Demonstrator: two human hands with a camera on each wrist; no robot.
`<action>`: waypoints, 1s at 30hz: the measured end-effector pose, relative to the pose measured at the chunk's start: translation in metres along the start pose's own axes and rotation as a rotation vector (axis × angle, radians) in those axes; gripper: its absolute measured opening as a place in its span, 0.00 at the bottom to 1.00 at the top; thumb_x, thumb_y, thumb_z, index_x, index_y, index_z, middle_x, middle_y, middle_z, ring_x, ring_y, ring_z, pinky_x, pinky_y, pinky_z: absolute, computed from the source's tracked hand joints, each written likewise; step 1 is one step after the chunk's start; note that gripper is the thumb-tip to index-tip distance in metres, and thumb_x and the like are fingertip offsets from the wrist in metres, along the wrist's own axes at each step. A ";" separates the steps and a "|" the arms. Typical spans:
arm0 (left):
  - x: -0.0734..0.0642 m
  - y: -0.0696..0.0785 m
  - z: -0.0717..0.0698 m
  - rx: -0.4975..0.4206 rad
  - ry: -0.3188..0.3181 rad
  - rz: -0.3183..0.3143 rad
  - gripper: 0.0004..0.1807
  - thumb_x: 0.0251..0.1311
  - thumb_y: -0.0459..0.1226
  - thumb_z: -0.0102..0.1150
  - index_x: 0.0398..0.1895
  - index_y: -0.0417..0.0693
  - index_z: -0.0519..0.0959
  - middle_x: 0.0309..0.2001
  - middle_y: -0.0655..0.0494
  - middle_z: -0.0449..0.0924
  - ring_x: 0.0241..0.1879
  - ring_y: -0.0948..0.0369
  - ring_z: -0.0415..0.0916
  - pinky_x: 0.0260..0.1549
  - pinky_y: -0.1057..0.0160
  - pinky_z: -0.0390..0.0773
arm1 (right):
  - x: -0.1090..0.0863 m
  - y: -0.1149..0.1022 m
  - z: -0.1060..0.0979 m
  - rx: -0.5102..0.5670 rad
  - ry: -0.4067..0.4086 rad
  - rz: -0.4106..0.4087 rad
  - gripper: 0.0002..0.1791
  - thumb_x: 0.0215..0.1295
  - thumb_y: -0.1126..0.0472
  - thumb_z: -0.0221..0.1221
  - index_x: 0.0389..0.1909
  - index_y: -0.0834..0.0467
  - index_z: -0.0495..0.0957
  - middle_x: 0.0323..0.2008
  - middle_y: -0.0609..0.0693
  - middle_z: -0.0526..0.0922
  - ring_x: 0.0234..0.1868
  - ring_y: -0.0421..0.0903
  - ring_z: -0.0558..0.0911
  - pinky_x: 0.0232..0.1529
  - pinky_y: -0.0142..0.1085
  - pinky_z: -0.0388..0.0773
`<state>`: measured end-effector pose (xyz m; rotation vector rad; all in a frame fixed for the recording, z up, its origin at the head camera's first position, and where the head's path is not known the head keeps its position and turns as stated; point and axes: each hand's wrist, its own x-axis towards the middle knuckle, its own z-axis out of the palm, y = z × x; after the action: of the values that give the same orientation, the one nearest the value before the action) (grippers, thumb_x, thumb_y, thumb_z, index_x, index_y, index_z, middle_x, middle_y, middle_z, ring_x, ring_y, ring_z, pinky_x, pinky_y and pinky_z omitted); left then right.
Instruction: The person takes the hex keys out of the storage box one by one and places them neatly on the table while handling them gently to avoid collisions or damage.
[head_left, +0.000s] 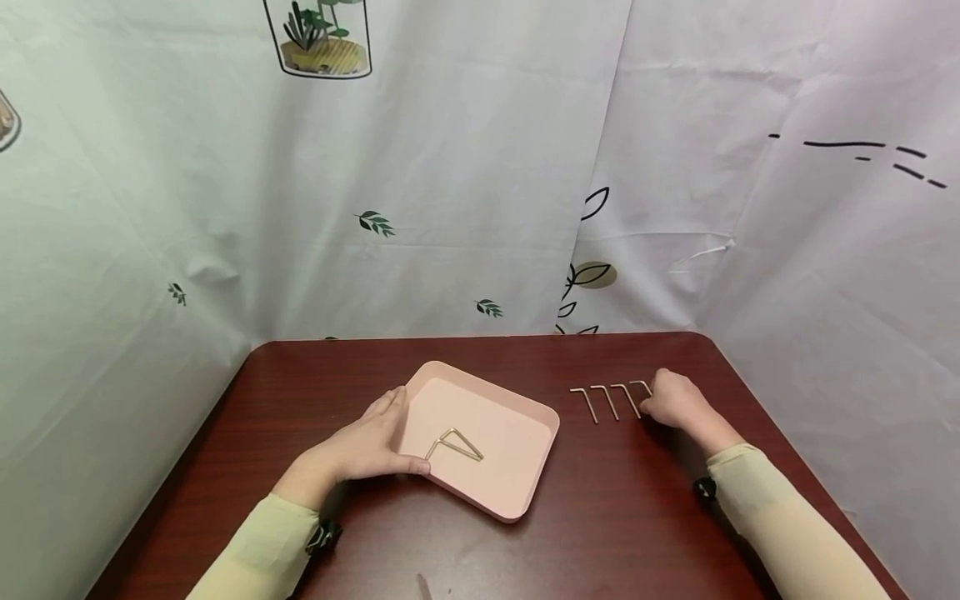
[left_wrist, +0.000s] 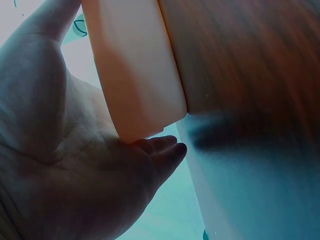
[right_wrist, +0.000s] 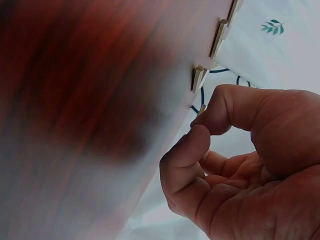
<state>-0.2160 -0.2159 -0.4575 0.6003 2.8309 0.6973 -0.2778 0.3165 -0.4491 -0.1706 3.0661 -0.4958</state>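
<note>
A person in two pale sleeves (head_left: 258, 546), a black device (head_left: 324, 537) at each wrist, works at a dark red wood-grain table (head_left: 600, 517). Nearer is the left hand (head_left: 360, 446), spread round the left corner of one pink rectangular tray (head_left: 517, 442), which sits at an angle near the middle of the table. Its fingers lie straight along the tray's left side and its thumb along the near side, seemingly to steady it. Inside the tray lie what look like two brass-coloured hex keys (head_left: 461, 450), touching and making a rough triangle.

A little farther off, to the right of the tray and apart from it, four more L-shaped keys (head_left: 630, 401) lie in a slanted row: six in all. The right hand (head_left: 678, 400) has thumb and forefinger pinched on the rightmost key (head_left: 647, 386), partly hiding it. The step in hand appears to be taking hold of this key; the next move calls for a firm pinch and a lift clear of its neighbour, with the tray kept steady.

Beyond the table's far edge hangs a white cloth (head_left: 450, 167) printed with leaves and a jarred plant.
</note>
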 end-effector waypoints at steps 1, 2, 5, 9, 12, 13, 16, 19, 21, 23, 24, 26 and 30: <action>0.000 0.000 0.000 -0.001 0.000 0.000 0.82 0.53 0.72 0.78 0.88 0.25 0.44 0.88 0.29 0.45 0.87 0.33 0.44 0.81 0.33 0.57 | 0.007 0.012 0.007 0.000 -0.002 -0.015 0.18 0.52 0.66 0.64 0.16 0.51 0.64 0.17 0.43 0.62 0.22 0.47 0.66 0.27 0.42 0.68; 0.000 0.000 0.000 -0.002 -0.001 0.000 0.81 0.53 0.72 0.78 0.88 0.25 0.44 0.88 0.29 0.45 0.87 0.33 0.44 0.81 0.33 0.57 | 0.007 0.012 0.007 -0.003 -0.009 -0.021 0.19 0.52 0.66 0.64 0.15 0.50 0.63 0.16 0.42 0.61 0.22 0.47 0.65 0.27 0.41 0.67; 0.000 0.000 0.001 0.000 0.000 0.001 0.81 0.53 0.72 0.78 0.88 0.24 0.45 0.88 0.28 0.45 0.87 0.33 0.44 0.81 0.33 0.57 | 0.008 0.014 0.008 -0.006 -0.023 -0.037 0.21 0.53 0.67 0.64 0.14 0.49 0.62 0.16 0.41 0.58 0.21 0.45 0.62 0.27 0.40 0.65; 0.001 -0.003 0.002 0.013 0.001 0.004 0.82 0.53 0.73 0.77 0.88 0.25 0.45 0.88 0.28 0.45 0.87 0.33 0.45 0.81 0.33 0.57 | 0.004 0.005 0.001 0.011 -0.067 -0.038 0.25 0.56 0.69 0.62 0.12 0.47 0.59 0.15 0.39 0.54 0.20 0.41 0.57 0.26 0.37 0.61; 0.001 -0.003 0.002 0.015 0.000 0.004 0.82 0.53 0.74 0.76 0.88 0.25 0.45 0.88 0.28 0.46 0.87 0.33 0.45 0.81 0.33 0.57 | 0.006 0.006 0.001 0.027 -0.095 -0.042 0.26 0.58 0.69 0.62 0.11 0.46 0.59 0.15 0.39 0.54 0.19 0.39 0.56 0.26 0.35 0.59; 0.001 -0.003 0.001 0.013 0.000 0.004 0.82 0.52 0.74 0.76 0.88 0.25 0.45 0.88 0.28 0.46 0.87 0.33 0.45 0.81 0.33 0.57 | 0.007 0.007 0.001 0.030 -0.101 -0.039 0.26 0.58 0.69 0.62 0.11 0.46 0.59 0.15 0.39 0.54 0.19 0.39 0.56 0.26 0.35 0.59; 0.001 -0.002 0.001 0.012 -0.002 0.002 0.82 0.52 0.74 0.77 0.88 0.25 0.45 0.88 0.28 0.46 0.87 0.33 0.45 0.81 0.33 0.57 | 0.010 0.011 0.003 0.043 -0.103 -0.048 0.25 0.57 0.69 0.61 0.11 0.47 0.59 0.15 0.39 0.54 0.19 0.39 0.56 0.25 0.36 0.60; 0.001 -0.002 0.000 0.015 -0.004 0.000 0.82 0.52 0.74 0.76 0.88 0.25 0.45 0.88 0.28 0.45 0.87 0.33 0.45 0.81 0.34 0.57 | 0.024 0.029 0.016 0.018 -0.079 -0.068 0.24 0.54 0.68 0.62 0.11 0.46 0.61 0.14 0.38 0.55 0.18 0.40 0.57 0.24 0.38 0.61; 0.001 -0.002 0.000 0.017 -0.005 0.000 0.82 0.53 0.74 0.76 0.88 0.25 0.45 0.88 0.28 0.45 0.87 0.33 0.45 0.81 0.34 0.57 | 0.032 0.039 0.023 0.003 -0.080 -0.068 0.23 0.55 0.67 0.63 0.11 0.47 0.62 0.14 0.39 0.56 0.18 0.42 0.59 0.23 0.40 0.63; 0.001 -0.002 0.000 0.016 -0.005 0.000 0.82 0.53 0.74 0.76 0.88 0.25 0.45 0.88 0.28 0.45 0.87 0.33 0.45 0.81 0.33 0.57 | 0.043 0.053 0.034 -0.026 -0.075 -0.056 0.21 0.54 0.66 0.64 0.12 0.48 0.63 0.14 0.40 0.58 0.17 0.43 0.61 0.23 0.42 0.64; 0.001 -0.002 0.000 0.016 -0.005 -0.001 0.82 0.53 0.74 0.76 0.88 0.25 0.45 0.88 0.28 0.45 0.87 0.33 0.45 0.81 0.33 0.57 | 0.046 0.054 0.035 -0.025 -0.095 -0.039 0.21 0.54 0.66 0.65 0.12 0.49 0.64 0.15 0.42 0.59 0.18 0.45 0.63 0.23 0.42 0.65; 0.001 -0.002 0.000 0.014 -0.006 -0.002 0.82 0.53 0.74 0.76 0.88 0.25 0.45 0.88 0.28 0.45 0.87 0.33 0.45 0.81 0.33 0.58 | 0.054 0.063 0.043 -0.031 -0.114 -0.017 0.19 0.53 0.66 0.65 0.13 0.50 0.66 0.15 0.44 0.61 0.19 0.47 0.64 0.24 0.42 0.66; 0.001 -0.002 0.000 0.008 -0.005 -0.002 0.82 0.53 0.74 0.77 0.88 0.25 0.45 0.88 0.28 0.45 0.87 0.33 0.44 0.81 0.33 0.57 | 0.066 0.076 0.054 -0.049 -0.129 0.009 0.17 0.52 0.64 0.65 0.13 0.49 0.67 0.16 0.44 0.65 0.18 0.47 0.66 0.24 0.41 0.69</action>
<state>-0.2177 -0.2171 -0.4591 0.6000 2.8309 0.6831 -0.3481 0.3634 -0.5254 -0.1827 2.9528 -0.3923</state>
